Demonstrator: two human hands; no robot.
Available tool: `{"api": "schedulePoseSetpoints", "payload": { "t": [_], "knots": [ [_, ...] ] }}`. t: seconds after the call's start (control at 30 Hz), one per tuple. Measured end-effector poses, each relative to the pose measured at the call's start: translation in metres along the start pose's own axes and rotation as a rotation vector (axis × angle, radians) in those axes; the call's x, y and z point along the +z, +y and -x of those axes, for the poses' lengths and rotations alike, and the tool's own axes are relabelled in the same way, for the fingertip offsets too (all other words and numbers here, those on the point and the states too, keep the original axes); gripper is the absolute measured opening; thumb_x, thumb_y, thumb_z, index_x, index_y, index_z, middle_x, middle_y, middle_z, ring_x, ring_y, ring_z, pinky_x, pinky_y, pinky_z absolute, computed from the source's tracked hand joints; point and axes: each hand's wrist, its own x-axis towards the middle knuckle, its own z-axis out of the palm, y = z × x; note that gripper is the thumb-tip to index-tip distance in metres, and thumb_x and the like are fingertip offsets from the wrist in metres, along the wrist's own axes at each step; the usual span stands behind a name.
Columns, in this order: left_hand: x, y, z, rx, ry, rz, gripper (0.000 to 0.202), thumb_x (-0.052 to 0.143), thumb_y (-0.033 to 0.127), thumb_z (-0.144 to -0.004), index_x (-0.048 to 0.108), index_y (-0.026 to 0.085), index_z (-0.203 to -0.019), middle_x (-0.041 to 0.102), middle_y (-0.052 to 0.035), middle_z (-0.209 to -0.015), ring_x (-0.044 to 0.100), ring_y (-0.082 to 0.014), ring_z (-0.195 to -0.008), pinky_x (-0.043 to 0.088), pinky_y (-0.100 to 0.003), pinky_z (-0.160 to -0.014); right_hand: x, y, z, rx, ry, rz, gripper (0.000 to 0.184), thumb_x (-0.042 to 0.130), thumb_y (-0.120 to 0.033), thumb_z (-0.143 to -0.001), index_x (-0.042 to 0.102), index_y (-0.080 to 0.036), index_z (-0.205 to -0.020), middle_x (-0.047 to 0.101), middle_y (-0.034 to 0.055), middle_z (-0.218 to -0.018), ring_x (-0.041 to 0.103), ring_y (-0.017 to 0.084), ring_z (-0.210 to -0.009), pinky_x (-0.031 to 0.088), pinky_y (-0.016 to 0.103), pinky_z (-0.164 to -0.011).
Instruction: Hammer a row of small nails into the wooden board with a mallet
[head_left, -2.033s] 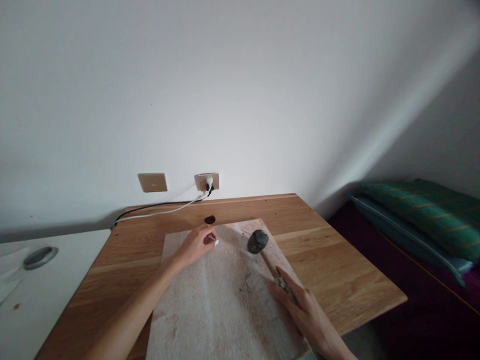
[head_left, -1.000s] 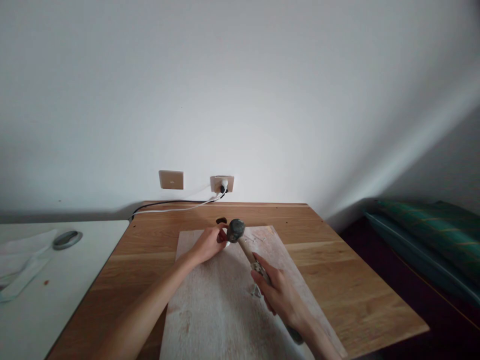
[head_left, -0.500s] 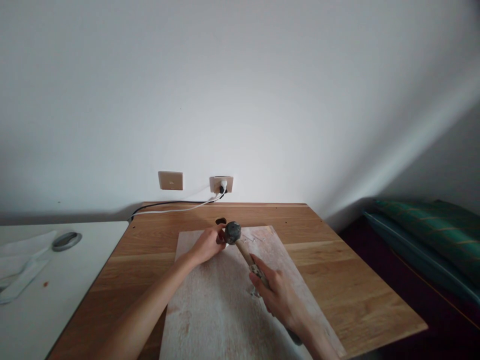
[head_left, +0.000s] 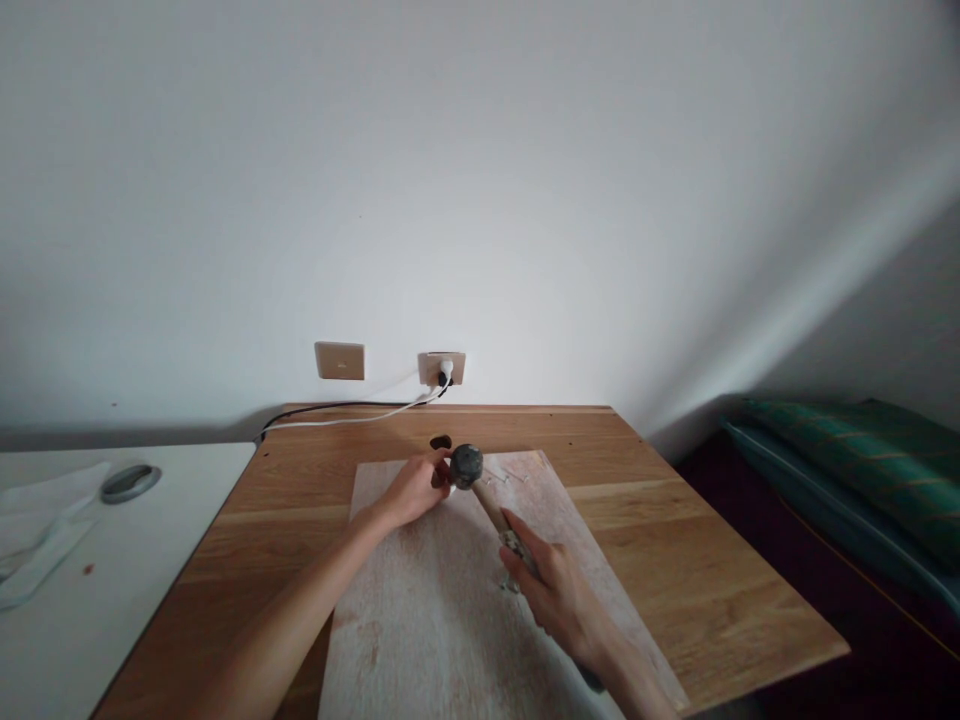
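My right hand is wrapped around the handle of a hammer, which has a dark, rounded head and a worn wooden handle. The head is at the fingertips of my left hand. Those fingers are pinched together near the far edge of a whitewashed wooden board; whatever is between them is hidden behind the hammer head. Just right of the head, a few thin nails stand in a row in the board. A small pile of loose, shiny bits, perhaps nails, lies partly hidden beside my right hand.
The board lies on a wooden table against a white wall. A dark cable hole sits behind the board. Cables run to a wall socket. On the left are a white table and crumpled white paper; cushions lie right.
Both hands and the hammer keep nearly the same place on the board. The whole view has shifted very slightly.
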Motion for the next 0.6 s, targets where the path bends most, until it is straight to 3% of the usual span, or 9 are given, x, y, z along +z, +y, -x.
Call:
{"api": "schedulePoseSetpoints", "payload": {
  "t": [0.13, 0.3, 0.6],
  "knots": [
    [0.0001, 0.0007, 0.0006, 0.032, 0.013, -0.012, 0.036, 0.060, -0.004, -0.071, 0.072, 0.017, -0.098, 0.075, -0.0035, -0.087, 0.070, -0.0182, -0.080, 0.048, -0.025, -0.074, 0.0005, 0.0023, -0.0001, 0.042, -0.004, -0.025, 0.067, 0.039, -0.046, -0.104, 0.048, -0.010, -0.159, 0.062, -0.0004, -0.062, 0.060, 0.017, -0.045, 0.045, 0.026, -0.049],
    [-0.0021, 0.0027, 0.0011, -0.005, -0.017, 0.012, 0.044, 0.058, -0.004, -0.071, 0.073, 0.017, -0.107, 0.077, -0.0024, -0.085, 0.070, -0.0177, -0.076, 0.048, -0.024, -0.071, 0.0013, 0.0015, 0.0006, 0.040, -0.003, -0.056, 0.066, 0.039, -0.046, -0.104, 0.049, -0.010, -0.159, 0.057, -0.0027, -0.056, 0.058, 0.017, -0.043, 0.044, 0.025, -0.047],
    [-0.0025, 0.0029, 0.0010, -0.005, -0.025, -0.013, 0.050, 0.059, -0.003, -0.073, 0.072, 0.017, -0.117, 0.079, -0.0029, -0.088, 0.071, -0.0179, -0.076, 0.050, -0.025, -0.072, -0.0028, -0.0046, 0.0037, 0.046, -0.024, -0.046, 0.067, 0.039, -0.045, -0.104, 0.049, -0.008, -0.158, 0.062, 0.0008, -0.064, 0.058, 0.016, -0.044, 0.044, 0.025, -0.046]
  ]
}}
